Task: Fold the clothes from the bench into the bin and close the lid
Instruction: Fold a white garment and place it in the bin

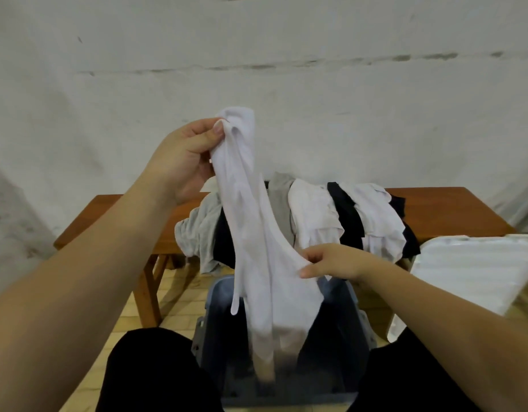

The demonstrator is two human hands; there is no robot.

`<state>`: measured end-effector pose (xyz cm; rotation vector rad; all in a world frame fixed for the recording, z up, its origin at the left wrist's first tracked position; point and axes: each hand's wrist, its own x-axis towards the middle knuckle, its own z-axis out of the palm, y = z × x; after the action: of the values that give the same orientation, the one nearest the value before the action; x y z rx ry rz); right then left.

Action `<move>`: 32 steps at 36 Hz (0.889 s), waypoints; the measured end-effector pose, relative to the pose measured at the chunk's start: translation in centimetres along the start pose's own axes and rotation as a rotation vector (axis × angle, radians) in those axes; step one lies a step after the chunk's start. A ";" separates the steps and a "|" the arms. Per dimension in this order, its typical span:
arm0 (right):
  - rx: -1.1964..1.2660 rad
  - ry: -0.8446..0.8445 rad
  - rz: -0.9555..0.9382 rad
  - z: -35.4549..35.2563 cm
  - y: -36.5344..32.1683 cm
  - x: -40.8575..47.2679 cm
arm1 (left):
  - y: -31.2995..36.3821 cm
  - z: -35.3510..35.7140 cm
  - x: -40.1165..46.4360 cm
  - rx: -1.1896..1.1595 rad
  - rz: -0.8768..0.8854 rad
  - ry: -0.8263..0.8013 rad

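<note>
A white sleeveless garment (256,233) hangs lengthwise over the open grey-blue bin (353,307) that stands between my knees. My left hand (182,156) holds its top end up high, thumb pinching the cloth. Lower down, my right hand (334,261) pinches the garment's curved edge. The garment's bottom end droops into the bin. Behind it, a pile of clothes (316,215) in white, grey and black lies on the brown wooden bench (452,209). The white bin lid (470,269) leans at the right.
A white plastered wall (286,69) rises right behind the bench. The floor (179,295) is pale yellow tile. My legs in black trousers (149,373) flank the bin on both sides.
</note>
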<state>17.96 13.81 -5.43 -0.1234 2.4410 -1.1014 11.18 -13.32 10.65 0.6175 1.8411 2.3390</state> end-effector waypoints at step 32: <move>0.761 0.231 -0.229 1.4 -3.9 -0.3 | -1.5 4.7 1.2 -0.220 -0.135 0.127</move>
<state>18.46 10.31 -3.24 -0.0306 2.0456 -2.1642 11.54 -8.24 10.38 0.3154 1.5838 2.4928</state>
